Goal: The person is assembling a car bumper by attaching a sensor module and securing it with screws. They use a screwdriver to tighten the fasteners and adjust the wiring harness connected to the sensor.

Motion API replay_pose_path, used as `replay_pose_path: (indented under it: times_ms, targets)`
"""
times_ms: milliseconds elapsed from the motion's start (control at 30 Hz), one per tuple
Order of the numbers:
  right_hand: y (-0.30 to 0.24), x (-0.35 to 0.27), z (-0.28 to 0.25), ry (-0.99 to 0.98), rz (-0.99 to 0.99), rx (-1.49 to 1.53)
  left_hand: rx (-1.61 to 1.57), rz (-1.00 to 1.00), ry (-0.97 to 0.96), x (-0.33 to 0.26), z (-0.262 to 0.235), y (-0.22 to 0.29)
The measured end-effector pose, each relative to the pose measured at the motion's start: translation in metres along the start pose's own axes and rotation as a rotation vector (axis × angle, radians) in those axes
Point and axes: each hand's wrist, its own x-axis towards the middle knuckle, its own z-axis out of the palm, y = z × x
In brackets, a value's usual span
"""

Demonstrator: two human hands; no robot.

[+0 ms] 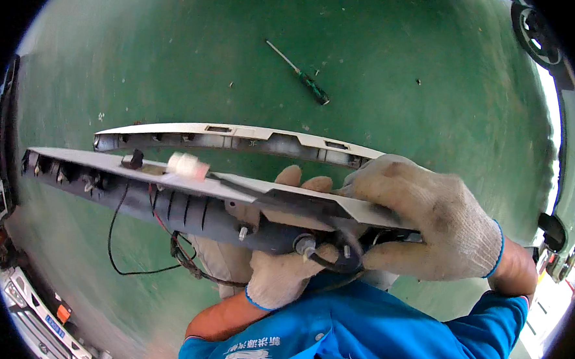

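**Over a green floor, two gloved hands hold a long grey trim panel**

Above the green painted floor (383, 87), which fills most of the view, a person in blue sleeves holds a long grey plastic trim panel (189, 197) crosswise, its far end reaching toward the floor's left edge. The panel is tilted so its ribbed underside, with clips and fittings, faces the viewer. A second pale trim strip (237, 138) lies on the floor just beyond it, roughly parallel.

The right hand (428, 222), in a soiled white knit glove, is closed over the panel's near end, fingers wrapped across its top edge. The left hand (277, 260), gloved the same, supports the panel from beneath, its fingertips showing above the upper edge.

A thin black cable (118, 248) hangs in a loop from the panel's underside, beside a red wire.

A green-handled screwdriver (306, 80) lies well apart on the floor, toward its far edge.
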Motion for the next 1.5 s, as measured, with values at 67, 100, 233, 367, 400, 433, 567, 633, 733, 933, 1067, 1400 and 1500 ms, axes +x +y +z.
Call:
replay_pose_path:
  times_ms: [67, 100, 233, 367, 400, 433, 567, 633, 733, 933, 1067, 1400, 1500]
  targets:
    - [0.001, 0.001, -0.001, -0.004, -0.055, 0.013, -0.157, -0.056, 0.055, -0.001, 0.005, 0.005]
    - [0.001, 0.001, -0.001, -0.001, -0.079, -0.006, -0.236, -0.084, 0.082, -0.001, 0.008, 0.007]
    - [0.001, -0.004, 0.007, 0.072, -0.122, -0.079, -0.034, -0.046, -0.004, 0.000, -0.003, 0.002]
    - [0.000, -0.003, 0.014, 0.117, -0.093, -0.064, -0.265, -0.098, 0.062, 0.002, -0.001, -0.006]
    - [-0.003, 0.001, 0.012, 0.093, -0.064, -0.059, -0.106, -0.069, 0.008, 0.001, -0.004, -0.006]
    - [-0.005, 0.003, 0.010, 0.067, -0.029, -0.061, -0.071, -0.053, -0.022, 0.004, -0.005, -0.008]
    - [-0.010, 0.012, 0.011, 0.017, -0.041, -0.124, -0.211, -0.071, -0.055, 0.003, -0.006, -0.014]
    - [-0.011, 0.016, 0.012, 0.025, -0.058, -0.132, -0.259, -0.079, -0.057, 0.004, -0.007, -0.015]
    - [-0.009, 0.018, 0.015, 0.018, -0.065, -0.141, -0.309, -0.087, -0.071, 0.006, -0.009, -0.017]
    - [-0.004, 0.029, 0.009, -0.092, -0.036, -0.089, -0.516, -0.138, -0.061, 0.002, -0.007, -0.017]
    - [0.008, 0.041, 0.004, -0.201, 0.045, 0.205, -0.144, 0.053, -0.090, -0.001, -0.010, -0.006]
    - [-0.001, 0.058, -0.009, -0.419, 0.287, 0.318, -0.221, 0.045, 0.220, 0.003, 0.005, 0.023]
    - [-0.004, 0.060, -0.009, -0.441, 0.347, 0.308, -0.119, 0.016, 0.287, 0.004, 0.003, 0.020]
